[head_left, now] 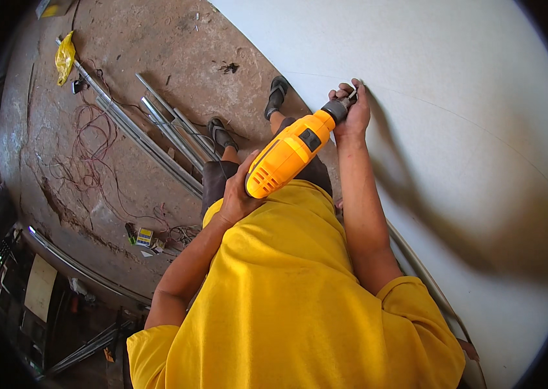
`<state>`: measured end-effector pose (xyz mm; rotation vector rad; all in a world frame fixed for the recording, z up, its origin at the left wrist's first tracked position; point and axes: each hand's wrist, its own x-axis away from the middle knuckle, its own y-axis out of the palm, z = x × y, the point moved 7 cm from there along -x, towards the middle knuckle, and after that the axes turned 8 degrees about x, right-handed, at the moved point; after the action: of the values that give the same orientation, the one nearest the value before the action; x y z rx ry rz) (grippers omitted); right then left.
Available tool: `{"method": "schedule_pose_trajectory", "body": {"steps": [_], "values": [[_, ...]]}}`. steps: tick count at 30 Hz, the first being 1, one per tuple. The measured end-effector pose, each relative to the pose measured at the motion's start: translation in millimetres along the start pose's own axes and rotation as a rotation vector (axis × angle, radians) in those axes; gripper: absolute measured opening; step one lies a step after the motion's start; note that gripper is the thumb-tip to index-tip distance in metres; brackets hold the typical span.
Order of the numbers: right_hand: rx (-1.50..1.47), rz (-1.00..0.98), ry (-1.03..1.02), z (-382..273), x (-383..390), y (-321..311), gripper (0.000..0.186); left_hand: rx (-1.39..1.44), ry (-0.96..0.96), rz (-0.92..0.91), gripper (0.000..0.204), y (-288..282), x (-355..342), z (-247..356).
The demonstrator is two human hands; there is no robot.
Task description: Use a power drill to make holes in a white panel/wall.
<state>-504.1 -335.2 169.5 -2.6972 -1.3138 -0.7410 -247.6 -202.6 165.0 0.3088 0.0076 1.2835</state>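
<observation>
A yellow and black power drill (287, 155) lies slantwise in front of my body, its nose pointing up and to the right. My left hand (240, 198) is closed at its rear end, where the grip is mostly hidden beneath the yellow body. At the front, my right hand (354, 120) curls its fingers round the black chuck (336, 109). A thin shiny bit (353, 94) shows between those fingers. Under and beyond the right hand spreads a large white sheet (468, 84) with a faint curved line across it.
Long metal tubes (138, 133) lie on the brown floor (151, 39) to the left, beside tangled reddish cables (86, 146). A yellow plastic bag (64, 59) lies farther off. A small yellow box (145, 236) is near my left elbow. Dark metal frames stand at lower left.
</observation>
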Motion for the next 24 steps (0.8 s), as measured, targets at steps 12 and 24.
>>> {"method": "schedule_pose_trajectory", "body": {"steps": [12, 24], "values": [[-0.032, -0.04, -0.018, -7.3, -10.7, -1.9, 0.02, 0.167, -0.032, -0.117, 0.082, 10.2, -15.6, -5.0], [-0.003, -0.048, -0.046, -9.6, -9.8, 3.7, 0.022, 0.038, -0.054, -0.133, 0.087, 10.7, -22.8, -10.0]]}}
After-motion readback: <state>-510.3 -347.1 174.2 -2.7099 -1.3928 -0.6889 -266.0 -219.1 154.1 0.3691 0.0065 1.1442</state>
